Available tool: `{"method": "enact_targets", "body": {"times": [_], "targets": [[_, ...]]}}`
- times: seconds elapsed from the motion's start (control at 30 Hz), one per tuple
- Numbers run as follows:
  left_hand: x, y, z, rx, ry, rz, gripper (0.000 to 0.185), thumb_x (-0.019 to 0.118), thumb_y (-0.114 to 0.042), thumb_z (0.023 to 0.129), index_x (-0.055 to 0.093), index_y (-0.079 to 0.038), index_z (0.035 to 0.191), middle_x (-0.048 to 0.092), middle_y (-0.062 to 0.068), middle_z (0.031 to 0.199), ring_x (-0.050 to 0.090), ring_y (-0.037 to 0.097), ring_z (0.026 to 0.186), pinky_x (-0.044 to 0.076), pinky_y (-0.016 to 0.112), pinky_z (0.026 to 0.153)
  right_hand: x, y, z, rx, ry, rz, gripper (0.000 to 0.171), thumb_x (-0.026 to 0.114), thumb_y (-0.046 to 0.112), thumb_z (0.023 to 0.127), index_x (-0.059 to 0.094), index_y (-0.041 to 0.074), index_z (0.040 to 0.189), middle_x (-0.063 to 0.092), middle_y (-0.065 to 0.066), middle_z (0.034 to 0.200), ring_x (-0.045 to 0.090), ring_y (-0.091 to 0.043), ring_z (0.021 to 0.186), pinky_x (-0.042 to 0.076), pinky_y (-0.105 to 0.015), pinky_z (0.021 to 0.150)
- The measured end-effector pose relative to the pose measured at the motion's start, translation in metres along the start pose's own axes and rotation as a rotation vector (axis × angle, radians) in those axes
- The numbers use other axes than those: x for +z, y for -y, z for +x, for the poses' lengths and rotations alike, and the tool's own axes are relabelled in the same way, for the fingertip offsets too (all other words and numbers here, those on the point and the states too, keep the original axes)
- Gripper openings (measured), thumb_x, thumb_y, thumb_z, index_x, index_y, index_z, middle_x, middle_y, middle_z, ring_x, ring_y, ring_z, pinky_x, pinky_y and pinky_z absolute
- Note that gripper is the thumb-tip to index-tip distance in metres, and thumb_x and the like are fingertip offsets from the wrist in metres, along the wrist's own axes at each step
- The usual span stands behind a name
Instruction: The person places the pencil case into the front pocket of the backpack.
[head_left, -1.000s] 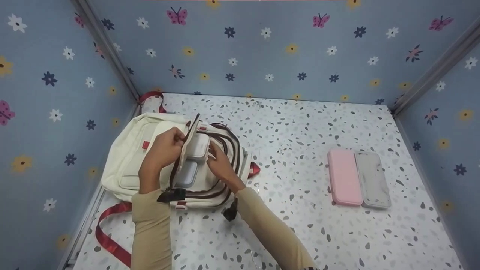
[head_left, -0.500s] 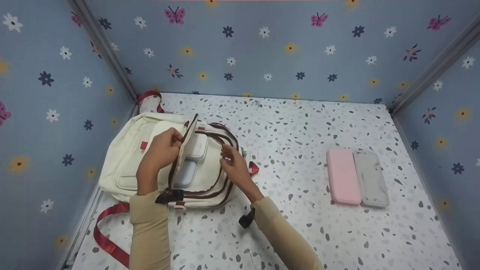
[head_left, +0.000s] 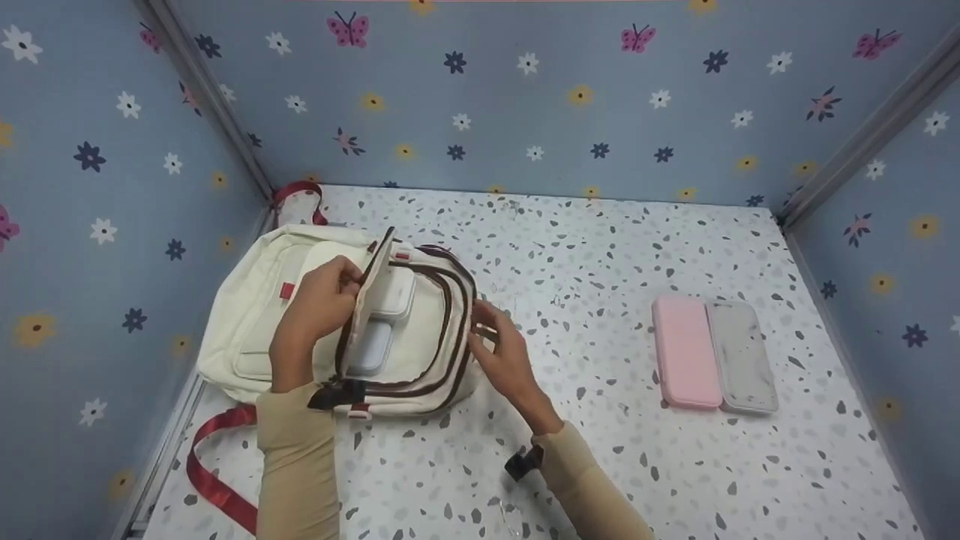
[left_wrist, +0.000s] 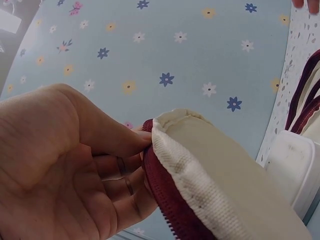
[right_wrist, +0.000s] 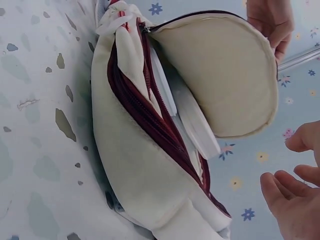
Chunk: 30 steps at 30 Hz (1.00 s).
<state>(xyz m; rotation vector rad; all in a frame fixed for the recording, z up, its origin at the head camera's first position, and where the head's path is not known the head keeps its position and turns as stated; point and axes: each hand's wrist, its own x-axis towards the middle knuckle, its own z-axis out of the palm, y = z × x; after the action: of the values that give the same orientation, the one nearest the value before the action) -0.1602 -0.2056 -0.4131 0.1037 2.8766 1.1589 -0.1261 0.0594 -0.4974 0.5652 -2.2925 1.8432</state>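
A cream backpack [head_left: 255,315] with maroon zips lies on the left of the speckled table [head_left: 600,247]. My left hand [head_left: 351,279] pinches the edge of its front flap [head_left: 369,296] and holds it up. In the left wrist view the thumb and fingers [left_wrist: 131,145] clamp the flap's rim [left_wrist: 200,165]. Two pale flat cases [head_left: 394,294] [head_left: 373,349] lie in the open pocket, and they also show as cases [right_wrist: 192,122] in the right wrist view. My right hand [head_left: 489,334] hovers by the bag's right side with relaxed fingers [right_wrist: 292,200], holding nothing.
A pink case [head_left: 682,352] and a grey case [head_left: 742,358] lie side by side on the right of the table. A red strap [head_left: 214,472] trails from the bag toward the near left corner. Blue flowered walls [head_left: 525,97] close in three sides.
My right hand has drawn back out of the open pocket and moved right, past the bag's edge. The left hand keeps the flap raised.
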Motion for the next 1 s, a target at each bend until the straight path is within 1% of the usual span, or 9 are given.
{"method": "enact_targets", "body": {"times": [0.13,0.2,0.23,0.37,0.47,0.57,0.8,0.93,1.0], "targets": [[0.0,0.0,0.0,-0.001,-0.002,-0.003,0.018,0.043,-0.001,0.095,0.055,0.005,0.106,0.058,0.02,0.098,0.052,0.029,0.088,0.041,0.04,0.077,-0.014,-0.001,-0.009,-0.022,-0.047,-0.05,0.046,0.057,-0.006,0.09,0.043,-0.011,0.134,0.056,-0.027,0.124,0.057,-0.044,0.113,0.048,-0.051,0.092],[0.0,0.001,-0.001,0.0,-0.002,-0.007,0.018,0.043,-0.001,0.095,0.055,0.005,0.106,0.058,0.02,0.098,0.052,0.029,0.088,0.041,0.04,0.077,-0.021,-0.01,-0.013,-0.019,-0.081,-0.076,0.047,0.057,-0.007,0.089,0.043,-0.012,0.133,0.055,-0.028,0.124,0.056,-0.042,0.114,0.047,-0.05,0.093],[0.0,0.001,-0.001,0.001,-0.003,-0.009,0.018,0.042,-0.001,0.095,0.055,0.005,0.106,0.058,0.02,0.098,0.052,0.029,0.088,0.041,0.04,0.077,-0.024,-0.016,-0.015,-0.016,-0.095,-0.08,0.047,0.058,-0.007,0.089,0.043,-0.011,0.134,0.055,-0.027,0.125,0.055,-0.041,0.116,0.046,-0.049,0.096],[0.0,0.0,-0.001,0.006,-0.008,-0.011,0.019,0.041,0.0,0.094,0.055,0.006,0.106,0.058,0.02,0.097,0.052,0.03,0.088,0.041,0.04,0.078,-0.04,-0.041,-0.024,0.019,-0.154,-0.12,0.05,0.062,-0.001,0.089,0.045,-0.002,0.136,0.055,-0.02,0.129,0.055,-0.032,0.119,0.046,-0.045,0.098],[-0.001,0.0,-0.002,0.004,-0.01,-0.01,0.018,0.042,0.0,0.094,0.055,0.006,0.106,0.058,0.02,0.096,0.052,0.029,0.087,0.041,0.04,0.077,-0.054,-0.05,-0.031,0.054,-0.184,-0.158,0.051,0.064,0.007,0.09,0.046,0.005,0.138,0.054,-0.013,0.131,0.054,-0.024,0.12,0.046,-0.04,0.1],[-0.001,-0.001,-0.002,0.004,-0.015,-0.008,0.018,0.042,0.0,0.094,0.055,0.006,0.105,0.058,0.02,0.096,0.052,0.03,0.087,0.041,0.04,0.077,-0.067,-0.056,-0.037,0.079,-0.216,-0.189,0.05,0.062,0.011,0.091,0.045,0.007,0.138,0.054,-0.011,0.133,0.053,-0.022,0.121,0.044,-0.038,0.101],[0.0,0.001,-0.003,-0.006,-0.027,-0.009,0.019,0.042,-0.001,0.094,0.055,0.006,0.106,0.058,0.019,0.097,0.052,0.03,0.089,0.041,0.04,0.079,-0.1,-0.064,-0.048,0.091,-0.323,-0.19,0.055,0.063,0.007,0.089,0.042,0.001,0.139,0.052,-0.016,0.133,0.051,-0.029,0.123,0.041,-0.045,0.103],[0.001,0.001,-0.003,-0.009,-0.031,-0.007,0.019,0.043,-0.002,0.094,0.055,0.006,0.107,0.058,0.019,0.097,0.052,0.03,0.09,0.041,0.041,0.079,-0.118,-0.065,-0.054,0.112,-0.393,-0.185,0.056,0.064,0.005,0.088,0.041,0.0,0.14,0.05,-0.017,0.134,0.049,-0.031,0.123,0.039,-0.047,0.104],[0.001,0.002,-0.003,-0.006,-0.032,-0.004,0.019,0.043,-0.002,0.094,0.055,0.006,0.107,0.058,0.02,0.097,0.052,0.03,0.089,0.041,0.041,0.079,-0.125,-0.062,-0.057,0.119,-0.426,-0.191,0.057,0.065,0.002,0.088,0.041,-0.002,0.139,0.049,-0.021,0.135,0.048,-0.036,0.124,0.038,-0.049,0.104]]}}
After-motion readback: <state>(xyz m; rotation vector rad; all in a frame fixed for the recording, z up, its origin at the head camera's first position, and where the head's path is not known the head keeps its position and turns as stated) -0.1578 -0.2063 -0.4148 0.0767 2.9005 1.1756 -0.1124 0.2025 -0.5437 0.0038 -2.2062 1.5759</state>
